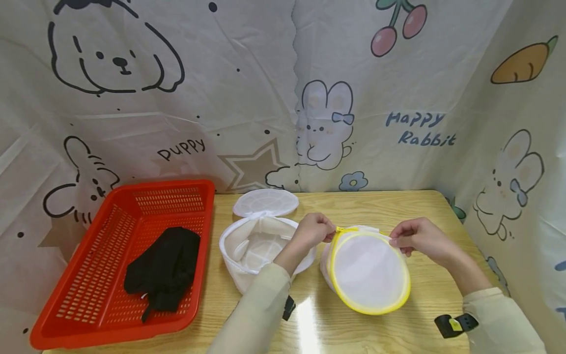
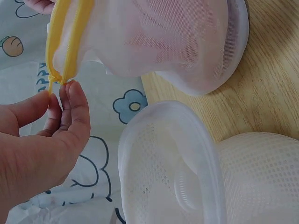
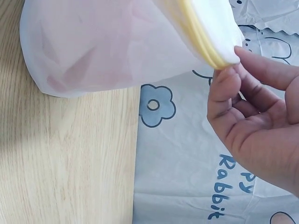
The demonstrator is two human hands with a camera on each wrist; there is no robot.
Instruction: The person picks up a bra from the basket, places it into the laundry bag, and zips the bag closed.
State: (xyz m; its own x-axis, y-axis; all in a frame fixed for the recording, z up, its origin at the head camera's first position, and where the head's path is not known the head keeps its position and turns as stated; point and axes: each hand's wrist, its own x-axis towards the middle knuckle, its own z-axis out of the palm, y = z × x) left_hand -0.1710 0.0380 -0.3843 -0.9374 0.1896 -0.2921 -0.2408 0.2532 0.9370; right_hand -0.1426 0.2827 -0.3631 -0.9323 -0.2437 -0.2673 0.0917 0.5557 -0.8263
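A white mesh laundry bag (image 1: 371,273) with a yellow zipper rim stands on the table at right, its round lid facing the head camera. Something pinkish shows through its mesh wall (image 2: 154,42) in the left wrist view. My left hand (image 1: 312,230) pinches the yellow zipper pull (image 2: 52,86) at the rim's upper left. At the upper right of the rim, my right hand (image 1: 420,240) pinches the edge between thumb and fingers. Left of this bag sits a second, cream mesh laundry bag (image 1: 236,275), its lid (image 1: 265,202) flipped back and its inside showing.
A red plastic basket (image 1: 203,255) stands at the left with a black folded cloth (image 1: 165,265) in it. The wooden table (image 1: 424,314) ends at a printed curtain (image 1: 247,98) behind and at the right.
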